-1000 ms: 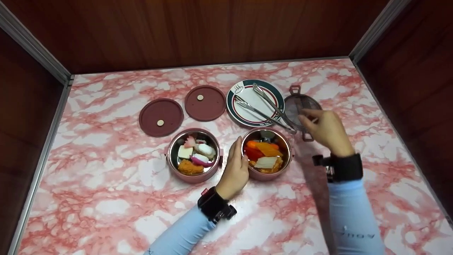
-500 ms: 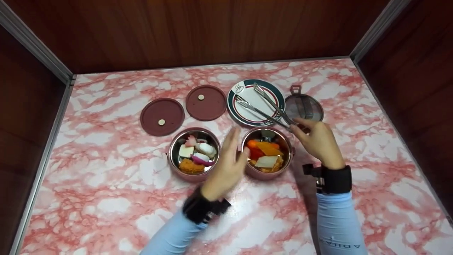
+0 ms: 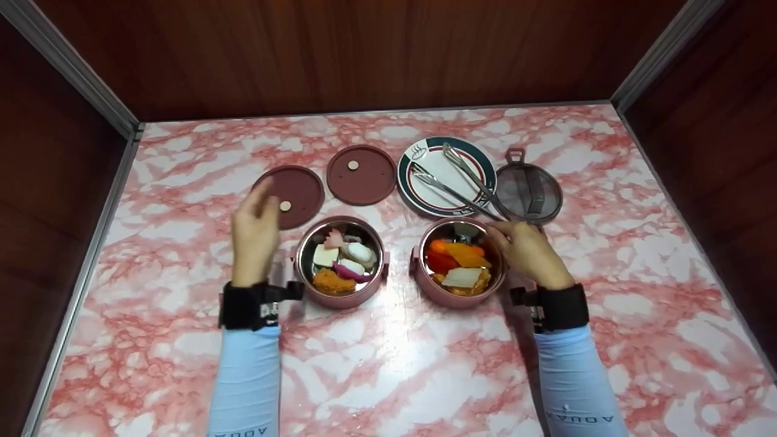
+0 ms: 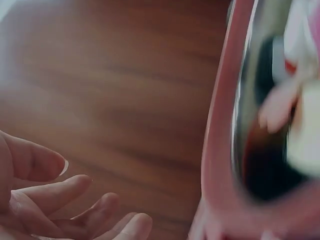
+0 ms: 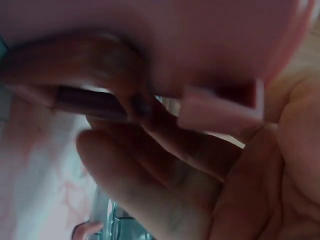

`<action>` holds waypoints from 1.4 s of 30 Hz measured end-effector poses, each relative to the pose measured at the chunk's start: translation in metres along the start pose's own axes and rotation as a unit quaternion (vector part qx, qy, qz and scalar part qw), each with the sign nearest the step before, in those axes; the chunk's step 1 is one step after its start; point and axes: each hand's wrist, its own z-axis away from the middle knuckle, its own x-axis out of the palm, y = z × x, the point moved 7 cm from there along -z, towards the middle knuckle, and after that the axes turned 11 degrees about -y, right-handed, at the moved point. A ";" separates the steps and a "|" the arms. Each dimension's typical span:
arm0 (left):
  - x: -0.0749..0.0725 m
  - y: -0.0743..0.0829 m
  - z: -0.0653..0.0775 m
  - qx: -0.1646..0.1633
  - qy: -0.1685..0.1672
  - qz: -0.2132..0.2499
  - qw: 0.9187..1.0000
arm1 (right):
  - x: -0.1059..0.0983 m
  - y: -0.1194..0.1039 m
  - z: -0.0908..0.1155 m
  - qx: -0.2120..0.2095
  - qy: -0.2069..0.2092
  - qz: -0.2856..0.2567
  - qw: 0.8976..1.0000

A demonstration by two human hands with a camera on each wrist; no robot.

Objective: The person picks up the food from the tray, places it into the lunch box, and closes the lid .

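Observation:
My left hand [image 3: 254,240], fingers loose and apart, hovers left of the left pink pot [image 3: 295,267], in front of the left maroon lid [image 3: 297,182]. In the left wrist view those fingers [image 4: 55,192] hold nothing, and the pot's wall [image 4: 217,150] stands apart from them. Brown, white and purple-edged food pieces [image 3: 331,281] lie in that pot. At the right side of the right pink pot [image 3: 452,299] is my right hand [image 3: 534,255]; the right wrist view has its fingers [image 5: 125,175] extended beside the pot's wall. Orange, red and pale pieces [image 3: 464,255] fill this pot.
Behind the pots lie another maroon lid [image 3: 364,182] and a green-rimmed plate [image 3: 425,203] with metal tongs [image 3: 452,191] on it. A dark round strainer-like piece [image 3: 546,188] is at the right. Dark wooden walls [image 3: 376,54] enclose the back and sides.
My left hand has gone from between the two pots over to the left pot's outer side. My right hand has come from the strainer-like piece and tongs down to the right pot.

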 end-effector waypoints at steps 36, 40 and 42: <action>-0.065 -0.076 -0.089 -0.172 -0.034 -0.210 0.962 | 0.001 0.004 -0.003 -0.006 -0.011 -0.012 1.000; -0.073 -0.078 -0.085 -0.160 -0.028 -0.130 0.978 | 0.000 0.004 -0.004 -0.007 -0.008 -0.004 1.000; -0.077 -0.076 -0.081 -0.150 -0.021 -0.104 0.983 | -0.001 0.003 -0.004 -0.009 -0.007 0.000 1.000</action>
